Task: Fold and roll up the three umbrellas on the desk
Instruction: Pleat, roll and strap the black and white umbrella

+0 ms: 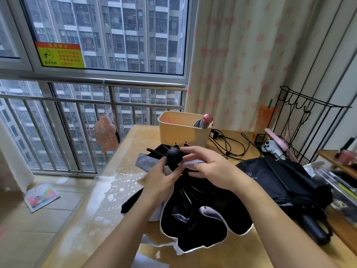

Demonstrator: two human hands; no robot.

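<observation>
Umbrella [193, 209] in hand with its black canopy loose: folding looks barely begun, rolling not yet

On the desk [108, 190] the left hand [160, 176] curls round the stem under the round black knob [174, 156]; the right hand [208, 167] pinches cloth just beside that knob, the canopy spilling between both forearms; behind, a pink-capped roll [204, 120] in the beige bin [173, 130] may be one already done; far right, a second black umbrella [280, 180] lies collapsed but unrolled, untouched

Black umbrella [195, 209] edged pale lilac at lower centre; cream curtain [251, 55] with pink hearts upper right; beige bin [179, 132].
</observation>
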